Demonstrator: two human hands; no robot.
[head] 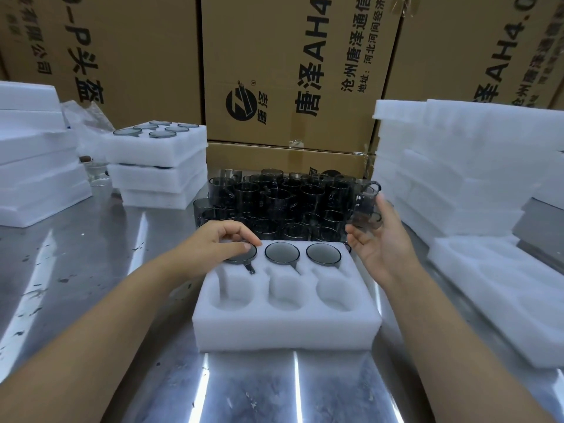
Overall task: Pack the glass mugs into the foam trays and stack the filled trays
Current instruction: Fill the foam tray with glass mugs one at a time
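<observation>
Three of six pockets in the foam tray on the counter hold glass mugs; a loose pile stands behind. Probably rigid, slick and breakable: take them by rim or handle. The left grip pinches the leftmost mug at its rim; the right grip is wide and empty.

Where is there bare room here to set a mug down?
Bare steel table lies left of the foam tray, reaching the filled trays, and in front of it. The tray's three near pockets are empty. Behind it the loose mugs crowd; to its right, foam pieces close in.
</observation>
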